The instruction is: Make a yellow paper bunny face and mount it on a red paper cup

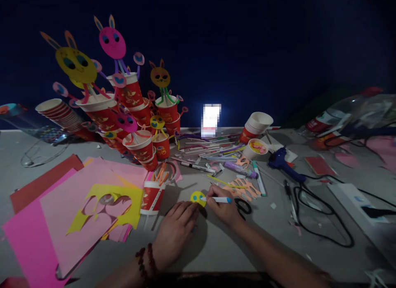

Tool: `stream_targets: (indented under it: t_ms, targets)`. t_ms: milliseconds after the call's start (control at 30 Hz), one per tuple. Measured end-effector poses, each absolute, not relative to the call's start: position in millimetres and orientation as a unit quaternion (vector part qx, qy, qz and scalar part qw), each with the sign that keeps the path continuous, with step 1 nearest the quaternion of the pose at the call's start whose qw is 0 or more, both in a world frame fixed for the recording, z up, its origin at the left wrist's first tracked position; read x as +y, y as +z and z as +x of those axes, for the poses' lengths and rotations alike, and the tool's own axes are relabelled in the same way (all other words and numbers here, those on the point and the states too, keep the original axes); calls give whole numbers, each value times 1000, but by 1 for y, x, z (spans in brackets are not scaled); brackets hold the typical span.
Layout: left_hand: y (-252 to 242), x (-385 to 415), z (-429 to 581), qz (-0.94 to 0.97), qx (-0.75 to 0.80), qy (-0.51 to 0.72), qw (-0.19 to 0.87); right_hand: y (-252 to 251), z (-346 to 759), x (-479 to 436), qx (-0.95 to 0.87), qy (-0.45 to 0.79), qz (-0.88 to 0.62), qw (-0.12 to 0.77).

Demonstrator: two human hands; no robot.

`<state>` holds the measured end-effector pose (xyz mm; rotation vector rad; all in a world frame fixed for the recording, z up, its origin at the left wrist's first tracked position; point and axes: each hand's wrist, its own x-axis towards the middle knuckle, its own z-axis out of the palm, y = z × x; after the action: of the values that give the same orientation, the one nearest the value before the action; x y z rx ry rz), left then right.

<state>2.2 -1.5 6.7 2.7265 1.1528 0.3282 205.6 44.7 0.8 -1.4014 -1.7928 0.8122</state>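
My right hand (223, 205) is closed around a white marker with a light-blue end (220, 199). The marker's tip side points left, over a small yellow paper circle (194, 197) bearing two blue spots. My left hand (179, 226) lies flat on the table, its fingers stretched out and the fingertips at the circle's lower edge. A beaded bracelet circles the left wrist. Black-handled scissors (243, 207) lie just behind the right hand. To the left of the hands stands a red paper cup (152, 198) holding orange strips.
Sheets of pink paper (80, 213) and cut yellow paper (131, 213) spread on the left. Cups with paper rabbit figures (77, 65) stand behind them. Pipe cleaners and pens cluster mid-table. A blue glue gun (286, 164) and its black cable lie right, near a bottle (331, 116).
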Motion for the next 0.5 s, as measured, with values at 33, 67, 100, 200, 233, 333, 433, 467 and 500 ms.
stream_targets:
  t_ms: [33, 67, 100, 200, 233, 333, 433, 467, 500]
  targets:
    - [6, -2, 2, 912, 386, 110, 82, 1, 206, 45, -694, 314, -542, 355]
    - [6, -1, 2, 912, 387, 110, 81, 2, 206, 45, -694, 313, -542, 356]
    - [6, -1, 2, 912, 387, 110, 81, 2, 206, 45, -694, 313, -542, 357]
    - [5, -1, 1, 913, 386, 109, 79, 3, 205, 45, -692, 314, -541, 359]
    - [5, -1, 1, 913, 385, 109, 78, 3, 205, 45, -692, 314, -542, 360]
    - [6, -1, 2, 913, 385, 108, 77, 2, 205, 45, -691, 314, -543, 359]
    - [6, -2, 2, 913, 386, 105, 73, 1, 205, 45, -689, 315, -543, 361]
    - [6, -2, 2, 913, 387, 103, 73, 1, 205, 45, -688, 315, -543, 362]
    - [6, -2, 2, 913, 387, 103, 73, 2, 206, 45, -687, 315, -544, 364]
